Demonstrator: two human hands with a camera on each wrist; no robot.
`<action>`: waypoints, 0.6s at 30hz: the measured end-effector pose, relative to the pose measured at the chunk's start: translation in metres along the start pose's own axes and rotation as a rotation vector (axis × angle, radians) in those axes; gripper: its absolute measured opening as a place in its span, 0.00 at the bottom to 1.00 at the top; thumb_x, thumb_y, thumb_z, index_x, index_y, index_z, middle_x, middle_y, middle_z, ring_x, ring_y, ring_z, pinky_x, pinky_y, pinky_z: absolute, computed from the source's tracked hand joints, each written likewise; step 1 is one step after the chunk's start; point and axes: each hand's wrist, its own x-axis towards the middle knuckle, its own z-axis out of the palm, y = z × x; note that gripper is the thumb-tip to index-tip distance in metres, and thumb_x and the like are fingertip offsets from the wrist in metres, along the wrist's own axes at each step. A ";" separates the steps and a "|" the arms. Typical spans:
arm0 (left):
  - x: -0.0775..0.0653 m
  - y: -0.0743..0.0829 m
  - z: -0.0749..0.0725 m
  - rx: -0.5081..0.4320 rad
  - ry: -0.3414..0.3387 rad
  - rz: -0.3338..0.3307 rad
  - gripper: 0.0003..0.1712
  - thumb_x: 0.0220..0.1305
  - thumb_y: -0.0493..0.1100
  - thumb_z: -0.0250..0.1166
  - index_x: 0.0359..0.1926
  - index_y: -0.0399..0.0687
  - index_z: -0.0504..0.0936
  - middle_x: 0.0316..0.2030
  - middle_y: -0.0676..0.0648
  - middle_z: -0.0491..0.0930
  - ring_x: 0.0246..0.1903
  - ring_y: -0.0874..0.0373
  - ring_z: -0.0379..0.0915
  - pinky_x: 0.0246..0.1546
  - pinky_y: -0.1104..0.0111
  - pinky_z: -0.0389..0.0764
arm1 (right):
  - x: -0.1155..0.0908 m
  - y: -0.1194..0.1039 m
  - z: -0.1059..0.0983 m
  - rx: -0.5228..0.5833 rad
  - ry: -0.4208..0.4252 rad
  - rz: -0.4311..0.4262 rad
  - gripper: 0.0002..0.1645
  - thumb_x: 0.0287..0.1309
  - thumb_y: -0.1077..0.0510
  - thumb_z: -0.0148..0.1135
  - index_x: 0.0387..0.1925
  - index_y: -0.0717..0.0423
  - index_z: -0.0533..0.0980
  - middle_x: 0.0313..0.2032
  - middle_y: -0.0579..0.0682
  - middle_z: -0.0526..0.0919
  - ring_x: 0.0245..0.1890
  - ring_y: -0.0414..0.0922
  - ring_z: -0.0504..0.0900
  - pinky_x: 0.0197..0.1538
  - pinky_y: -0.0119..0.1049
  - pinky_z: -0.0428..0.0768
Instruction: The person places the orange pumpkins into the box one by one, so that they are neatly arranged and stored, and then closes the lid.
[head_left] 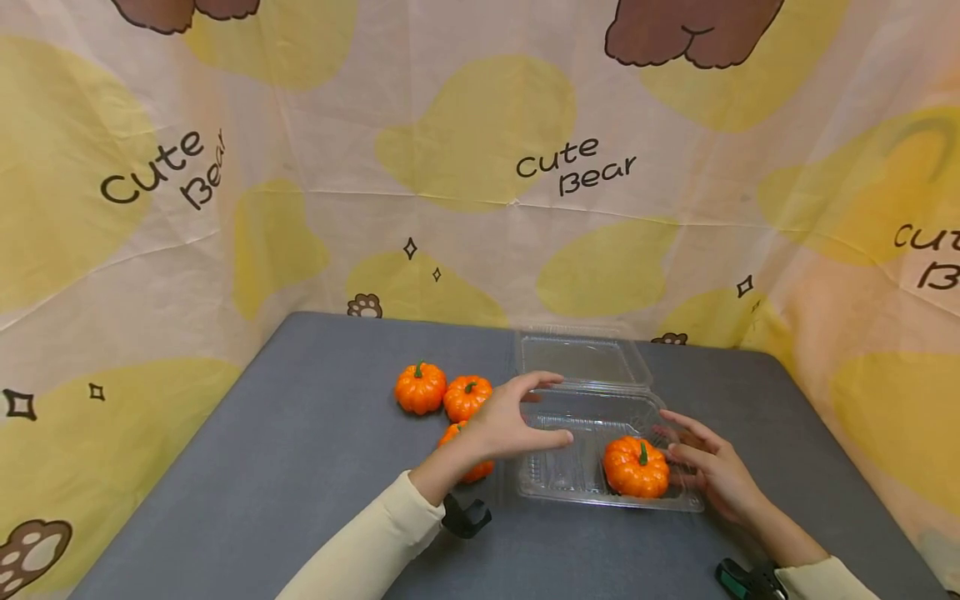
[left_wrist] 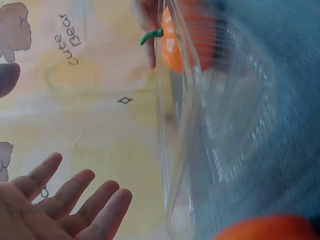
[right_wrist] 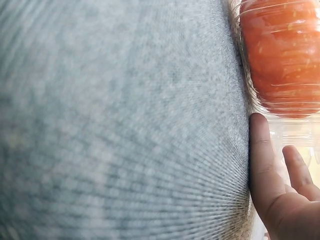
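Observation:
A clear plastic clamshell box [head_left: 562, 475] lies on the table with its lid [head_left: 581, 362] folded back. One small orange pumpkin [head_left: 636, 468] with a green stem sits in the box's right end. My left hand [head_left: 506, 421] hovers over the box's left part, thumb and fingers spread around nothing; the left wrist view shows its fingers [left_wrist: 90, 200] apart from the box wall. At the box's right end is my right hand [head_left: 716, 467], its fairly straight fingers against the side. In the right wrist view a fingertip [right_wrist: 259, 122] meets the plastic below the pumpkin.
Left of the box stand more small pumpkins: one at the back left [head_left: 420, 388], another beside it [head_left: 467, 397], and a third [head_left: 476, 471] partly hidden behind my left wrist. The grey table [head_left: 300, 467] is backed by a printed cloth [head_left: 465, 167].

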 end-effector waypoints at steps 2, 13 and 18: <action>-0.004 -0.002 -0.005 -0.001 0.007 -0.003 0.39 0.48 0.54 0.74 0.63 0.67 0.71 0.63 0.53 0.71 0.60 0.50 0.71 0.53 0.58 0.78 | 0.000 0.000 0.000 0.000 0.000 0.000 0.30 0.69 0.64 0.47 0.71 0.53 0.60 0.53 0.31 0.80 0.45 0.37 0.84 0.41 0.38 0.85; -0.027 -0.012 -0.030 0.071 0.046 -0.049 0.38 0.48 0.55 0.73 0.62 0.67 0.71 0.63 0.55 0.71 0.62 0.48 0.69 0.59 0.52 0.73 | 0.000 0.000 0.001 -0.016 0.021 0.014 0.30 0.69 0.64 0.48 0.71 0.53 0.60 0.52 0.30 0.80 0.44 0.36 0.84 0.41 0.38 0.85; -0.034 -0.016 -0.039 0.116 0.079 -0.058 0.38 0.48 0.54 0.73 0.62 0.65 0.72 0.62 0.54 0.72 0.61 0.47 0.70 0.58 0.52 0.74 | 0.000 -0.001 0.002 -0.026 0.026 0.021 0.31 0.69 0.64 0.49 0.71 0.53 0.59 0.52 0.30 0.80 0.44 0.36 0.83 0.41 0.38 0.85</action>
